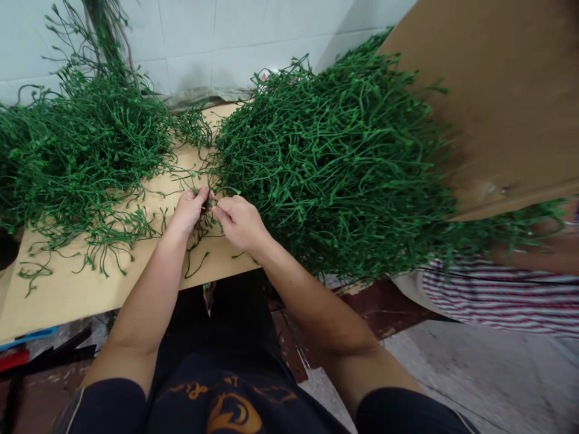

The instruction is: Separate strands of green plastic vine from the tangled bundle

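Observation:
My left hand [192,208] and my right hand [239,223] meet close together over the front of a cardboard sheet [149,259]. Both are closed, the fingers pinching thin green plastic stems [208,208]; the exact piece between them is partly hidden. Loose green stems [106,232] with small forked tips lie scattered on the cardboard to the left of my hands. Just beyond my right hand rises a large heap of the same green stems [335,157]. Another heap of stems [81,150] spreads at the back left.
A white tiled wall [194,42] stands behind the heaps. An upright cardboard panel [502,102] leans at the right. Near it, another person's striped clothing [497,295] shows beside the large heap. Blue and red items [27,346] lie below the cardboard's left edge.

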### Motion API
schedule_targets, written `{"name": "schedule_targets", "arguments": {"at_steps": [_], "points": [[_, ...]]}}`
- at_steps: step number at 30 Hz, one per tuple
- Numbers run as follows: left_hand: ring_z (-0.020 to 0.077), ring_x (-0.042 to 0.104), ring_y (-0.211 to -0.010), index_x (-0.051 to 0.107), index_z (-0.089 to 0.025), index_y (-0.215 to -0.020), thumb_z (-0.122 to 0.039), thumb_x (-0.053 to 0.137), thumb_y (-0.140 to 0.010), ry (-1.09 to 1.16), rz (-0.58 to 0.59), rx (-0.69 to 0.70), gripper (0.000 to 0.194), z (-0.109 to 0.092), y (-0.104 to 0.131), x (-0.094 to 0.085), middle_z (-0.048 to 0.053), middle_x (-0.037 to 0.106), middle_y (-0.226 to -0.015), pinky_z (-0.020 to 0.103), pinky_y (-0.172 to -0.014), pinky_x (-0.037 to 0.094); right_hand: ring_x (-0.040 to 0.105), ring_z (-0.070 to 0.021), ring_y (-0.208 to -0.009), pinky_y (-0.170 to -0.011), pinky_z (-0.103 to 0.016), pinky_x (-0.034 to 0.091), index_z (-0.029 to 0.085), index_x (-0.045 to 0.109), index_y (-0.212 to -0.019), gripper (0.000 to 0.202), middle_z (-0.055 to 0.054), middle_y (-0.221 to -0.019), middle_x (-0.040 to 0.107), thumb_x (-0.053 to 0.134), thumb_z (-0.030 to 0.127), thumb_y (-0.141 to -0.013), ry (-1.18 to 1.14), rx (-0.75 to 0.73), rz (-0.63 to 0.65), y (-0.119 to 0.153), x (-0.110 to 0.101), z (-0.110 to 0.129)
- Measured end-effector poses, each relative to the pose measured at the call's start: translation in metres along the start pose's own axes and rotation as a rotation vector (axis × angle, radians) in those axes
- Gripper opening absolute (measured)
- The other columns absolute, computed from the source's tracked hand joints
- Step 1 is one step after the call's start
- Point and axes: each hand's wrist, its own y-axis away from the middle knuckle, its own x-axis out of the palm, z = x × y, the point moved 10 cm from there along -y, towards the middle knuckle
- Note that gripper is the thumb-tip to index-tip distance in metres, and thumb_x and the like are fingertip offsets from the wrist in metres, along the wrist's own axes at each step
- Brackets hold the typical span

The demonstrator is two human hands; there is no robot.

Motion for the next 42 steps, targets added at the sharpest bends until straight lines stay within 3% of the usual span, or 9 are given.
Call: {"name": "schedule_targets", "arguments": {"at_steps": [5, 10, 16, 23, 26, 30, 33, 37, 42], "points": [[0.0068, 0.034, -0.044, 0.051, -0.015, -0.046, -0.011, 0.049, -0.084, -0.146, -0.068, 0.091, 0.039, -0.002, -0.004, -0.003, -0.005, 0.041, -0.042, 0.021, -0.05, 0.027, 0.044, -0.0181, -0.075, -0.074, -0.03, 0.034, 0.018, 0.045, -0.064, 0.029, -0.008, -0.071, 0.055, 0.033, 0.023, -0.09, 0.086, -0.048, -0.065, 0.016, 0.006, 0.011], [0.0093, 0.041, -0.054, 0.05, -0.017, -0.046, -0.015, 0.051, -0.083, -0.357, -0.134, 0.211, 0.037, -0.006, -0.006, -0.001, -0.004, 0.046, -0.048, 0.022, -0.061, 0.032, 0.041, -0.0179, -0.068, -0.071, -0.031, 0.033, 0.019, 0.045, -0.062, 0.03, -0.008, -0.067, 0.054, 0.034, 0.024, -0.089, 0.141, -0.095, -0.118, 0.026, -0.001, 0.013], [0.0099, 0.041, -0.054, 0.05, -0.018, -0.051, -0.024, 0.05, -0.085, -0.529, -0.151, 0.207, 0.035, -0.004, -0.007, 0.003, -0.005, 0.043, -0.048, 0.023, -0.061, 0.032, 0.039, -0.0175, -0.063, -0.066, -0.032, 0.033, 0.02, 0.038, -0.059, 0.029, -0.007, -0.062, 0.053, 0.034, 0.023, -0.088, 0.158, -0.142, -0.209, 0.031, -0.013, 0.016], [0.007, 0.041, -0.05, 0.05, -0.015, -0.053, -0.02, 0.044, -0.087, -0.345, 0.103, 0.049, 0.036, -0.001, -0.005, 0.013, -0.003, 0.049, -0.052, 0.021, -0.059, 0.035, 0.051, -0.0166, -0.072, -0.069, -0.031, 0.041, 0.019, 0.047, -0.068, 0.032, -0.007, -0.07, 0.056, 0.032, 0.034, -0.091, -0.092, 0.008, -0.139, 0.025, -0.015, -0.02], [0.006, 0.041, -0.05, 0.055, -0.014, -0.059, -0.021, 0.047, -0.086, -0.317, 0.251, 0.018, 0.029, -0.002, 0.006, 0.024, -0.004, 0.051, -0.055, 0.021, -0.059, 0.036, 0.054, -0.0196, -0.084, -0.075, -0.035, 0.045, 0.015, 0.054, -0.087, 0.033, -0.011, -0.088, 0.055, 0.039, 0.044, -0.089, -0.05, 0.06, -0.33, 0.024, -0.045, -0.03], [0.0059, 0.048, -0.057, 0.058, -0.013, -0.068, -0.019, 0.054, -0.082, -0.301, 0.412, 0.037, 0.016, -0.003, 0.018, 0.037, -0.002, 0.057, -0.064, 0.02, -0.064, 0.039, 0.044, -0.0291, -0.114, -0.085, -0.045, 0.043, 0.012, 0.043, -0.119, 0.051, -0.02, -0.118, 0.043, 0.045, 0.049, -0.085, 0.077, 0.027, -0.501, 0.017, -0.073, -0.023], [0.0062, 0.048, -0.056, 0.057, -0.013, -0.067, -0.021, 0.054, -0.082, -0.312, 0.413, 0.055, 0.017, -0.003, 0.015, 0.036, -0.003, 0.056, -0.06, 0.02, -0.063, 0.04, 0.047, -0.028, -0.109, -0.086, -0.043, 0.041, 0.014, 0.052, -0.108, 0.034, -0.016, -0.109, 0.052, 0.045, 0.039, -0.086, 0.145, 0.019, -0.315, -0.002, -0.055, -0.018], [0.0062, 0.043, -0.05, 0.05, -0.014, -0.057, -0.022, 0.048, -0.087, -0.348, 0.344, 0.122, 0.031, -0.008, 0.007, 0.03, -0.004, 0.048, -0.049, 0.02, -0.056, 0.035, 0.049, -0.0152, -0.066, -0.066, -0.029, 0.037, 0.018, 0.048, -0.067, 0.031, -0.004, -0.066, 0.053, 0.033, 0.03, -0.091, 0.027, 0.135, 0.043, -0.008, -0.009, -0.027], [0.0052, 0.033, -0.048, 0.047, -0.015, -0.057, -0.016, 0.049, -0.085, -0.405, 0.318, 0.223, 0.028, -0.013, 0.005, 0.029, -0.006, 0.039, -0.05, 0.021, -0.053, 0.029, 0.039, -0.0109, -0.057, -0.058, -0.025, 0.029, 0.02, 0.035, -0.06, 0.035, 0.0, -0.057, 0.043, 0.03, 0.034, -0.091, -0.092, 0.097, -0.102, 0.008, -0.017, -0.018]]}}
